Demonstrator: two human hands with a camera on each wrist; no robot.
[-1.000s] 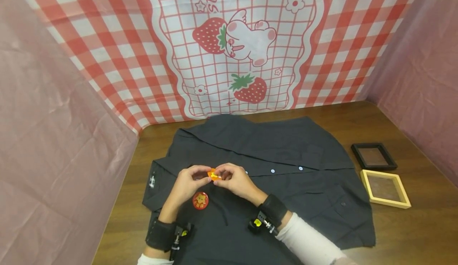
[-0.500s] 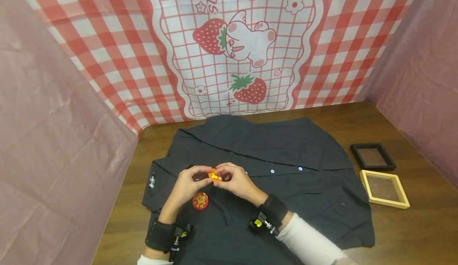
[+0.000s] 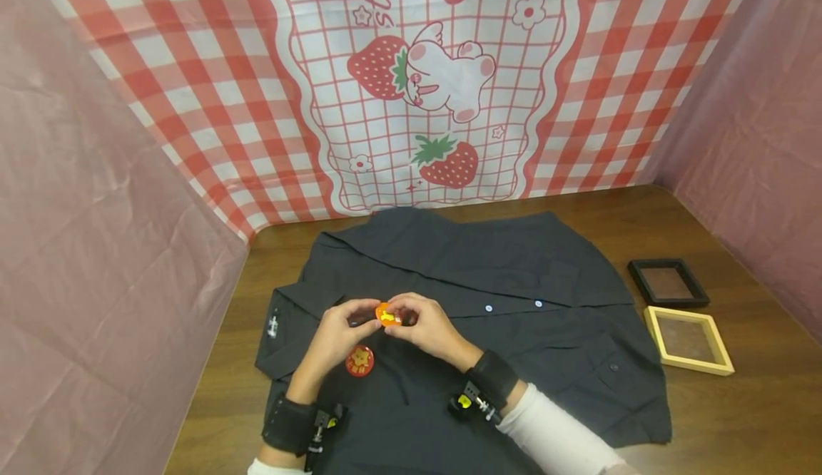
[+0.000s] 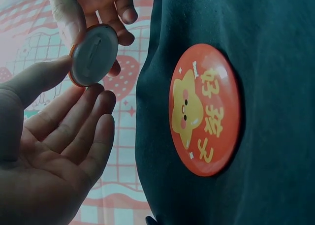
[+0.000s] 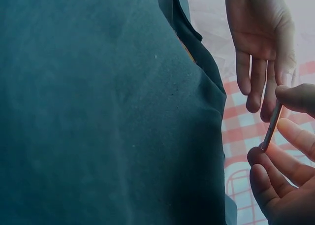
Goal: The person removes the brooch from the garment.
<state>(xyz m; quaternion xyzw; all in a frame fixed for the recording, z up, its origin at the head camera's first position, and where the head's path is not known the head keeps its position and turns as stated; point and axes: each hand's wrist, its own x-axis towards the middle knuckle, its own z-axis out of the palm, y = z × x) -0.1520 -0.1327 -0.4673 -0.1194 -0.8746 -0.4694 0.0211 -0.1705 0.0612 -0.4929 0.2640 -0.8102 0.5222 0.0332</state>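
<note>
Orange badge: sits between left hand and right hand, rim pinched by fingers of both. Red badge: lies on shirt.

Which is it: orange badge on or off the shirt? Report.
Off: left hand and right hand hold the orange badge clear of the shirt.

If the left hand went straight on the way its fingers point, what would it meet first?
Past the orange badge the left hand pinches, probably the right hand; depth is uncertain.
</note>
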